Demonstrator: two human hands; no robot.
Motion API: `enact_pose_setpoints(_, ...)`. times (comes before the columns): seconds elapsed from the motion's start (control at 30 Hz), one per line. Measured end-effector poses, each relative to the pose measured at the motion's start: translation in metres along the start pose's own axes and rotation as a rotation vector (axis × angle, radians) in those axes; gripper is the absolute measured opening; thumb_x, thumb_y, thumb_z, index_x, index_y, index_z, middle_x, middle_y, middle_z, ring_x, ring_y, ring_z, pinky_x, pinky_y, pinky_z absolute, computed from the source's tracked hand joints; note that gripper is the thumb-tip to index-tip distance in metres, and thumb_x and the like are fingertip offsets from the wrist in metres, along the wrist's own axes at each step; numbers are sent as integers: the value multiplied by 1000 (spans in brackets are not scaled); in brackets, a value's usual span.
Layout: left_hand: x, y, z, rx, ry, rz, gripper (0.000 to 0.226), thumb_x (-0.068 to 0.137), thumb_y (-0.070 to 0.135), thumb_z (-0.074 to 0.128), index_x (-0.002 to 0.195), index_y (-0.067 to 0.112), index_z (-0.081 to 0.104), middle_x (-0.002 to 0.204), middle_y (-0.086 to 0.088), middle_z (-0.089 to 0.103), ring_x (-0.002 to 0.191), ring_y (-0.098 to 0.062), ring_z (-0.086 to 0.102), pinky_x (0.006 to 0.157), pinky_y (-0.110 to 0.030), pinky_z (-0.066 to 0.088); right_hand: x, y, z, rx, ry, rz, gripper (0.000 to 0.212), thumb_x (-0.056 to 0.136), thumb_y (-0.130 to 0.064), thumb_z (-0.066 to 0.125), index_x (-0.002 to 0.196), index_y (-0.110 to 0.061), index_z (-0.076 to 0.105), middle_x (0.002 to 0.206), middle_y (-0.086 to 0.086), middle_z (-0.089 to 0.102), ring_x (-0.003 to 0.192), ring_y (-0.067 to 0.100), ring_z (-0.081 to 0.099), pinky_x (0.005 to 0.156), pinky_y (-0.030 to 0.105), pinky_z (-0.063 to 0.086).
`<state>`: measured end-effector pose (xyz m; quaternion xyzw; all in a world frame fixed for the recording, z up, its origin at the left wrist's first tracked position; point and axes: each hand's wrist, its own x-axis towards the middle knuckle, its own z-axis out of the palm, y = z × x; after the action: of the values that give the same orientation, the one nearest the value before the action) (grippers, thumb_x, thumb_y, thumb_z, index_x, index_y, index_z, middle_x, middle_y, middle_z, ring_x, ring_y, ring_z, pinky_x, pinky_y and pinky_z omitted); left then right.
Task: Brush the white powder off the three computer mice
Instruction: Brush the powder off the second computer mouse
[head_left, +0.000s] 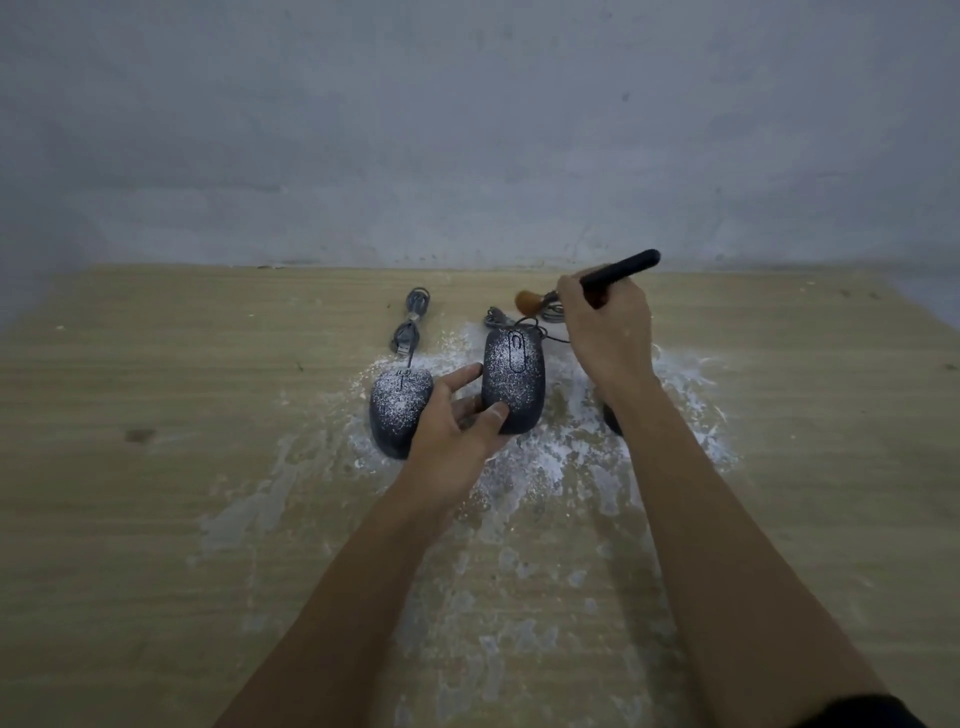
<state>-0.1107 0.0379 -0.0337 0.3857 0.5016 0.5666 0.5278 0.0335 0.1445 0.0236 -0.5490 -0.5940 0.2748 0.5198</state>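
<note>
Three dark mice on the wooden tabletop (156, 519): left mouse (397, 410) at 9 o'clock, middle mouse (514, 376) at centre, third mouse (612, 418) at 3 o'clock mostly hidden under the right forearm. Visible two speckled with white powder (545, 462), more scattered around. Left hand (457, 421) grips the middle mouse's near end; right hand (608, 332) closed around one black-handled brush (597, 283), bristles at 12 o'clock.

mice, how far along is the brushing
Nothing looks cleaned yet. The middle mouse is in hand: the left hand steadies it and the right hand holds the brush, bristles just beyond its front; it is speckled white. The left mouse is also dusted. A third mouse is mostly hidden behind the right forearm. Powder covers the table.
</note>
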Motion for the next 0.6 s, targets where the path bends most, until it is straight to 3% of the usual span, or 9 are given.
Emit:
enact_pose_setpoints(0.1, 1, -1, -1, 3, 2, 1, 40, 95, 7, 62, 119, 37, 52, 120, -4, 70, 104, -15, 71, 84, -31, 60, 0, 0, -2, 26, -110, -16, 17, 96, -36, 64, 88, -23, 71, 81, -1, 75, 73, 9, 71, 66, 32, 57)
enact_pose_setpoints(0.2, 1, -1, -1, 14, 7, -1, 40, 95, 6, 62, 120, 36, 52, 121, -5, 69, 107, -17, 70, 83, -31, 60, 0, 2, -4, 1, -87, -32, 19, 96, -31, 63, 80, -22, 66, 65, -7, 62, 51, -1, 54, 52, 24, 45)
enact_pose_setpoints(0.3, 1, -1, -1, 18, 12, 3, 41, 95, 5, 62, 119, 37, 53, 120, -5, 69, 106, -17, 70, 83, -31, 60, -1, 2, -7, 10, -109, -39, 18, 97, -32, 63, 86, -19, 70, 69, -4, 68, 58, 5, 58, 54, 25, 49)
enact_pose_setpoints(0.4, 0, 0, -1, 21, 10, -2, 41, 95, 5, 62, 115, 40, 53, 121, -5, 69, 107, -18, 70, 84, -32, 60, -1, -1, -9, 25, -83, -43, 20, 95, -29, 62, 76, -22, 62, 53, -20, 59, 47, -3, 49, 45, 13, 38)
enact_pose_setpoints(0.43, 0, 0, -1, 21, 10, -4, 41, 95, 6, 62, 114, 40, 53, 121, -5, 68, 107, -18, 70, 84, -32, 60, -1, 0, -10, 33, -75, -44, 19, 96, -30, 62, 78, -22, 63, 57, -20, 61, 49, -3, 52, 46, 13, 39)
enact_pose_setpoints(0.5, 0, 1, -1, 15, 9, -6, 40, 95, 6, 62, 114, 41, 54, 121, -6, 69, 108, -19, 70, 86, -34, 60, 0, -1, -10, -29, -123, -74, 19, 98, -34, 62, 87, -19, 68, 72, -10, 68, 60, 1, 59, 53, 18, 47)
enact_pose_setpoints(0.6, -1, 0, -1, 13, 3, -4, 40, 95, 6, 62, 115, 40, 53, 121, -5, 69, 107, -19, 70, 87, -36, 60, 0, -1, -9, -48, -121, -101, 21, 96, -31, 61, 78, -20, 63, 66, -5, 59, 49, -1, 51, 46, 13, 40)
